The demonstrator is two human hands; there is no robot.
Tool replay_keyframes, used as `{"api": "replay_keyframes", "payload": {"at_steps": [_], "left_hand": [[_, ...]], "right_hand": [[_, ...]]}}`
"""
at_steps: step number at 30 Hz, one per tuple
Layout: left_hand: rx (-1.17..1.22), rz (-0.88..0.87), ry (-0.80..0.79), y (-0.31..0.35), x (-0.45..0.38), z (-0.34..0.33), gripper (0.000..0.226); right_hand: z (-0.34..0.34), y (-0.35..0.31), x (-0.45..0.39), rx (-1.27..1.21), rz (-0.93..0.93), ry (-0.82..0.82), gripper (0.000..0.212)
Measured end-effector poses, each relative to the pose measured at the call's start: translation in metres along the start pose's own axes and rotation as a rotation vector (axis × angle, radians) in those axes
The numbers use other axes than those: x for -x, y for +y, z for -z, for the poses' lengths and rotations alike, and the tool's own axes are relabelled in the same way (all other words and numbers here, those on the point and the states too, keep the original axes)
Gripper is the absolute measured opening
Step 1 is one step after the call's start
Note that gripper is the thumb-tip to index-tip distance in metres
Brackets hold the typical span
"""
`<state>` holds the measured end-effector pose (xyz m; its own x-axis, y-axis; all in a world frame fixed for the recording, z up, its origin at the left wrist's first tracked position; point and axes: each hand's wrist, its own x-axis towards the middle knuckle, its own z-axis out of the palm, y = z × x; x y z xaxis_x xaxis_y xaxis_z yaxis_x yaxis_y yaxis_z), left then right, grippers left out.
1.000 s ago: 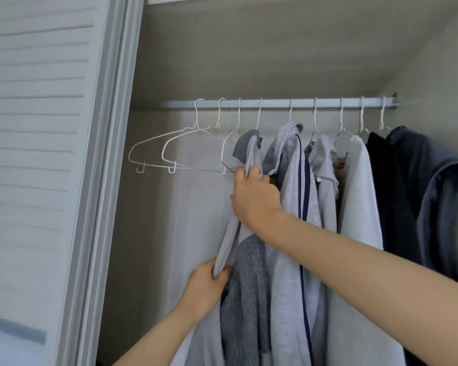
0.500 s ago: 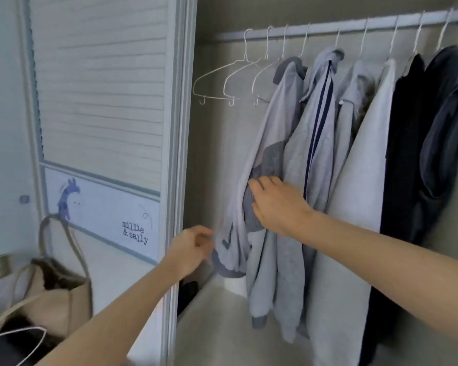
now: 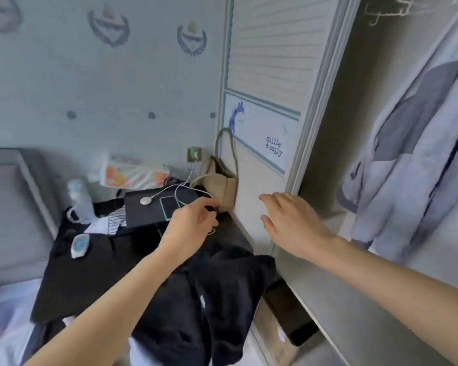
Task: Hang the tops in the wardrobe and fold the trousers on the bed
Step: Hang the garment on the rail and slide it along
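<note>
Two bare hands reach forward over a cluttered dark bedside table (image 3: 72, 281); the left hand (image 3: 189, 224) hangs above the table's far right corner with its fingers curled inward, thumb and forefinger close together near a thin pale-green loop, though whether they actually pinch it cannot be told through the blur; the right hand (image 3: 292, 223) is held in front of the white sliding wardrobe door (image 3: 273, 62), fingers spread and relaxed, holding nothing. A crumpled black garment (image 3: 209, 299) lies heaped on the near right part of the table, below and between the two forearms, touched by neither hand; a light grey hooded top with darker grey panels (image 3: 418, 143) hangs inside the open wardrobe at the right edge, well apart from both hands; the ends of white wire hangers (image 3: 386, 10) show at the top, beside it. On the table sit a black flat case (image 3: 148, 210) with a white cable (image 3: 180, 186) across it, a clear plastic bottle (image 3: 80, 199), a soft pack of tissues (image 3: 130, 173), and a tan tote bag (image 3: 220, 186) leaning against the door.
</note>
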<state>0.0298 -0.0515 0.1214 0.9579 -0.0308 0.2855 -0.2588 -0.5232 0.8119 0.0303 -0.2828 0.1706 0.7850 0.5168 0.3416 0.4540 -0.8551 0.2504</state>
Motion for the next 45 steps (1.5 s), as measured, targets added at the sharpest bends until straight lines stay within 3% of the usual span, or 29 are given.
{"api": "replay_keyframes", "payload": {"at_steps": [6, 11, 16, 24, 33, 45], "left_hand": [[-0.046, 0.309, 0.279, -0.032, 0.178, 0.033, 0.019], [-0.06, 0.568, 0.46, -0.06, 0.312, 0.04, 0.025], [-0.069, 0.862, 0.633, -0.092, 0.461, 0.052, 0.02], [0.058, 1.194, 0.852, -0.15, 0.611, 0.093, 0.018], [0.072, 1.384, 0.659, -0.282, 0.686, 0.173, 0.022], [0.088, 1.501, 0.34, -0.486, 0.672, 0.227, 0.028]], "right_hand": [[-0.022, -0.118, 0.048, -0.298, 0.278, 0.068, 0.035], [-0.034, -0.213, 0.084, -0.456, 0.452, 0.005, 0.038], [-0.042, -0.34, 0.124, -0.578, 0.717, -0.132, 0.04], [-0.068, -0.509, 0.166, -0.623, 0.854, -0.431, 0.037], [-0.13, -0.662, 0.145, -0.505, 0.722, -0.701, 0.028], [-0.288, -0.798, 0.065, -0.638, 0.436, -0.963, 0.031]]}}
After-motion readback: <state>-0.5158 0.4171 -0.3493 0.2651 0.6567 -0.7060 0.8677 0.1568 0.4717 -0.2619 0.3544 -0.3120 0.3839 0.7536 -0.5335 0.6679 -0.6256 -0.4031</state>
